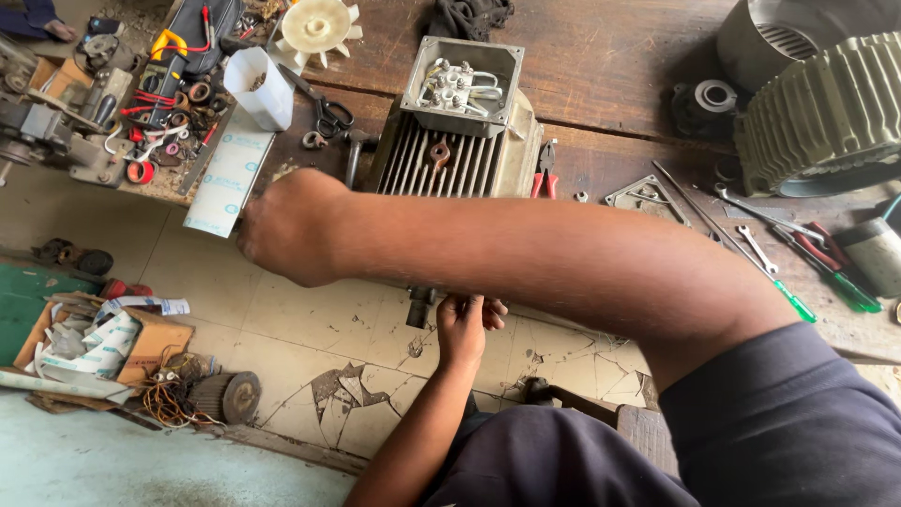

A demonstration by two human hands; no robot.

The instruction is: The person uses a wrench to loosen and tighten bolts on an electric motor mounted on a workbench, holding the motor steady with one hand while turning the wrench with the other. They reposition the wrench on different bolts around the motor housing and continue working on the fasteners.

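Note:
A grey finned electric motor (441, 164) lies at the edge of the wooden bench (601, 75), with its open terminal box (463, 84) on top. Its dark shaft (418, 306) sticks out over the floor. My left hand (465, 329) comes up from below, its fingers curled on the motor's front end just right of the shaft. My right arm (526, 263) crosses in front of the motor from the right and ends in a rounded bend (291, 225) at the left. It hides my right hand and much of the motor's front.
On the bench lie scissors (328, 113), red-handled pliers (544, 174), spanners (755, 246), a green screwdriver (798, 302), a white fan impeller (317, 26) and a large ribbed motor housing (817, 117). Below are cracked floor tiles (347, 390), a cardboard box (150, 343) and wire scraps.

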